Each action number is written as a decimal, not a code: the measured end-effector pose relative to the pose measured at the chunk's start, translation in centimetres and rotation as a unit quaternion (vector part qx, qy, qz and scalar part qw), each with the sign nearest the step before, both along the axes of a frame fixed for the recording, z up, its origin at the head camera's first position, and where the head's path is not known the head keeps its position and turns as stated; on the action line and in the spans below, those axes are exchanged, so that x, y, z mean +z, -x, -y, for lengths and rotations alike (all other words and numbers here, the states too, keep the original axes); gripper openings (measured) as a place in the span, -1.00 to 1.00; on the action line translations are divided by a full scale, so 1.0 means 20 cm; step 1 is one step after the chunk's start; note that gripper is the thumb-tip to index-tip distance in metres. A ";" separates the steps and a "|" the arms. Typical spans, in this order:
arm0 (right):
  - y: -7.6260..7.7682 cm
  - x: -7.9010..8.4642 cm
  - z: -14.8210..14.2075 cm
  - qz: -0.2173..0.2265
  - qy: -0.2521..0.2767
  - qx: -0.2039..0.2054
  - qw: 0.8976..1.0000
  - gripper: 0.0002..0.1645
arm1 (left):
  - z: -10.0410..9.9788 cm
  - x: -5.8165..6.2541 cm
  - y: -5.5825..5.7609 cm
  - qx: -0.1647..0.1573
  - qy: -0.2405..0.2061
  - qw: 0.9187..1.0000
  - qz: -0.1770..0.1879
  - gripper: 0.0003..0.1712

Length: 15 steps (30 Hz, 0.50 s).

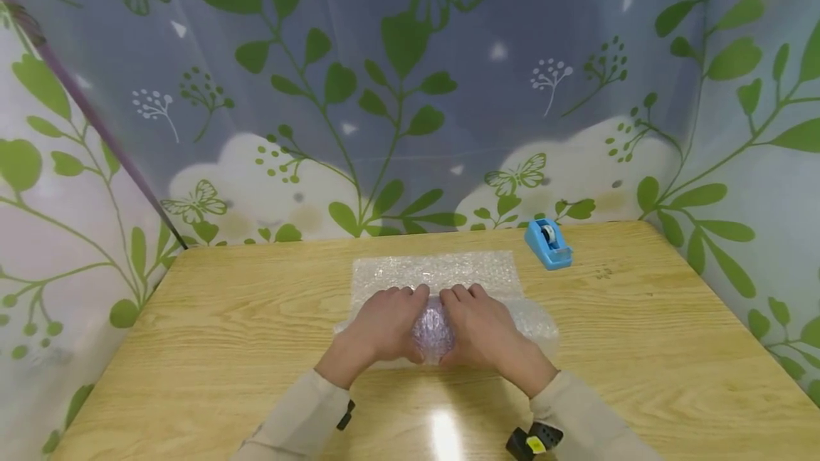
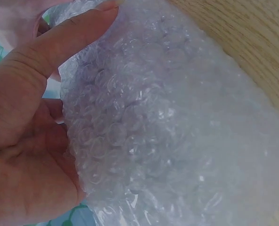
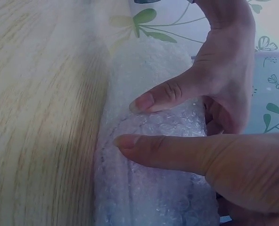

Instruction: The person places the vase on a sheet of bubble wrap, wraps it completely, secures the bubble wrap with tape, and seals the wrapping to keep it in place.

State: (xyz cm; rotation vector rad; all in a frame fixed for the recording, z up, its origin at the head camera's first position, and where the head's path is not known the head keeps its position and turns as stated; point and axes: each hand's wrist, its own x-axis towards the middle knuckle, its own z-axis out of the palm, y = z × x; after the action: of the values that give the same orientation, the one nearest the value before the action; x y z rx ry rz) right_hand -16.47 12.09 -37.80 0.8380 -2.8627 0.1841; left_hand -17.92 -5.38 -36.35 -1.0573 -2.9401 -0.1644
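The left hand point(image 1: 389, 322) and right hand point(image 1: 482, 326) grip the wrapped bundle point(image 1: 433, 333), equally near its middle; it runs left-to-right, flat bubble sheet point(image 1: 442, 270) beyond it.

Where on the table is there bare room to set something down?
The table is bare left of the bubble wrap and right of it, in front of the blue tape dispenser. Crowded: the middle, where left hand and right hand grip the wrapped bundle.

One counter point(image 1: 224, 347); one bubble-wrap bundle point(image 1: 434, 331) in the grip of two hands point(image 1: 386, 320); one tape dispenser point(image 1: 548, 246) at the bundle's two o'clock; two sleeves point(image 1: 302, 415), at eight and four o'clock.
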 end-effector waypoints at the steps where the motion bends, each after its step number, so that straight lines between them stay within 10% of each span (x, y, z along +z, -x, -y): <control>1: 0.00 0.00 0.00 0.007 -0.004 -0.003 1.000 0.07 | 0.00 0.00 0.00 -0.001 0.003 1.000 0.000 -0.20; 15: 0.04 0.06 0.02 0.063 -0.032 -0.003 0.997 0.01 | 0.01 0.04 0.04 0.017 0.023 0.997 0.070 -0.18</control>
State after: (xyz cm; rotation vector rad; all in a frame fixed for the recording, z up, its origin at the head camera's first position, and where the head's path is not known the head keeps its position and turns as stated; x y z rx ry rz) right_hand -17.35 11.63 -36.51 0.8579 -3.0033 0.1506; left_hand -18.79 -5.57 -35.63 -1.0430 -3.0976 -0.1779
